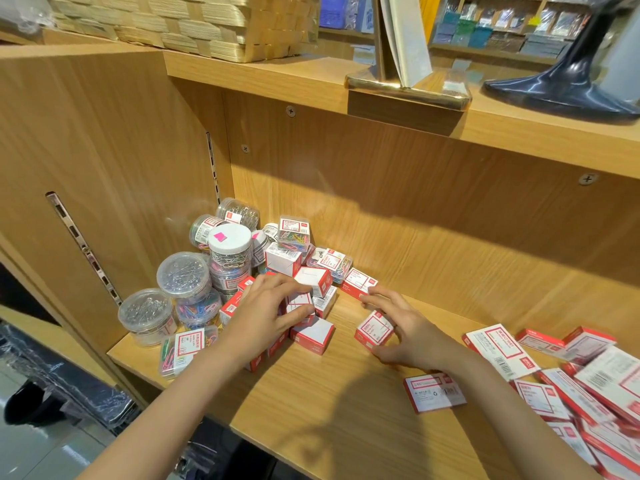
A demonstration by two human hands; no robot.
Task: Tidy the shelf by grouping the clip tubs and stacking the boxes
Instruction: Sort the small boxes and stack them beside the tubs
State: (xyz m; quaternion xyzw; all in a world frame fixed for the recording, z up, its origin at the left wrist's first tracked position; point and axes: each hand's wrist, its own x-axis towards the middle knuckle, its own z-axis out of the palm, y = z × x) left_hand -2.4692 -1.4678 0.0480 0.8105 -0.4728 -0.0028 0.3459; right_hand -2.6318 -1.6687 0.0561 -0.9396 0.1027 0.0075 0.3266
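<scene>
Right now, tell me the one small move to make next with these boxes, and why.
Probably slide the small red-and-white box that the right hand holds leftward to the cluster of small boxes under the left hand. It sits apart from them on bare shelf, while the clip tubs already stand grouped at the left corner.

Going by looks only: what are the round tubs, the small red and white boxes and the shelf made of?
Round tubs: clear, glossy plastic, since pins and clips show through the walls; one has an opaque white lid.
Small red and white boxes: printed card, by their sharp folded edges and matte faces.
Shelf: wood-grain board, probably laminate, given its even, faintly shiny surface.
</scene>
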